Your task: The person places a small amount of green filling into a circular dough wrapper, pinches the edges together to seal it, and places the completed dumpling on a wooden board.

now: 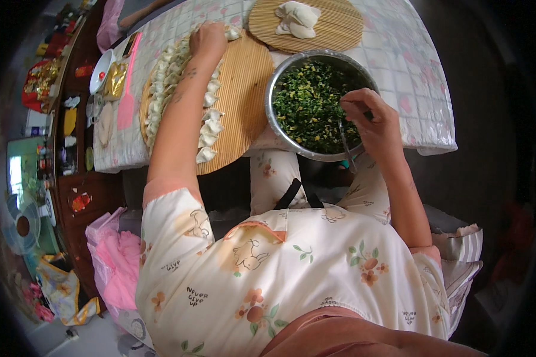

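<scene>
My left hand (208,41) reaches to the far part of a round slatted tray (245,102), among rows of white folded dumplings (167,76). Its fingers point away from me, so I cannot see whether they hold a dumpling. A looser row of dumplings (211,127) runs along the near side of my forearm. My right hand (375,118) hovers, loosely curled, over the right rim of a metal bowl (272,120). Chopped green and yellow filling (312,98) lies in the bowl. Beside that hand a metal spoon handle (345,140) leans over the rim; nothing shows in the fingers.
A second round slatted tray (339,26) bears a stack of pale dough wrappers (298,18). At left on the plastic-covered table (422,89) are a pink spatula (127,102), a white bowl (102,71) and a gold packet (115,80). Another person's arm (143,12) shows beyond.
</scene>
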`<state>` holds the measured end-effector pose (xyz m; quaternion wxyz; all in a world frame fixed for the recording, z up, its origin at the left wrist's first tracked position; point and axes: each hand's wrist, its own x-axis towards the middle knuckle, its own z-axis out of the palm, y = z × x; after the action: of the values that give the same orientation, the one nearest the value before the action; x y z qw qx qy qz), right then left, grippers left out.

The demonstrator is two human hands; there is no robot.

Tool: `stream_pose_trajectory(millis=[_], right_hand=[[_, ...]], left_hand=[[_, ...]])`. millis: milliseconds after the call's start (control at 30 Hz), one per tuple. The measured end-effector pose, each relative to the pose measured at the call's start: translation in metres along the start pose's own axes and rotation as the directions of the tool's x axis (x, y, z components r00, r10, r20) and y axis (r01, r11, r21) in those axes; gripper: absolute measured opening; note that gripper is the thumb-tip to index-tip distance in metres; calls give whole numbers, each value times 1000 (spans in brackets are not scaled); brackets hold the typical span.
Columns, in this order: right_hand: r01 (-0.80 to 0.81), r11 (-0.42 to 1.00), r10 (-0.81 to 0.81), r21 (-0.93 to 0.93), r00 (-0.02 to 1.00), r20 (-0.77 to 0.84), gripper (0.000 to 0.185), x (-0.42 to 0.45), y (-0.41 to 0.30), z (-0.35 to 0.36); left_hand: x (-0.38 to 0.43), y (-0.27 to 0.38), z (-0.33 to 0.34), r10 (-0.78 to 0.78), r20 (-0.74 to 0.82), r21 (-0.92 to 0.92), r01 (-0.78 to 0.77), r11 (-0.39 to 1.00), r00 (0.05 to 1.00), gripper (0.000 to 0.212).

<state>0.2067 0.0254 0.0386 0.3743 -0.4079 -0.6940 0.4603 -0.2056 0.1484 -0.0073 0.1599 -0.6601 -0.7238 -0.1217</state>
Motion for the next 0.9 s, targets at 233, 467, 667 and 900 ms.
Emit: stream_pose_trajectory(millis=[233,467,667,900], right_hand=[[398,855,-395,-333,915,80,14,11,-4,8],[313,922,-309,-230,950,53,12,3,1,0],[328,921,-327,-212,944,41,14,2,7,-8],[154,987,-154,34,988,-20,15,-1,7,-6]], left_hand=[[36,82,-26,56,-82,-465,-88,881,995,22],[66,165,10,16,36,-175,-9,985,999,35],[71,184,21,-65,9,-75,66,995,998,36],[66,150,13,-243,222,-878,302,371,944,25]])
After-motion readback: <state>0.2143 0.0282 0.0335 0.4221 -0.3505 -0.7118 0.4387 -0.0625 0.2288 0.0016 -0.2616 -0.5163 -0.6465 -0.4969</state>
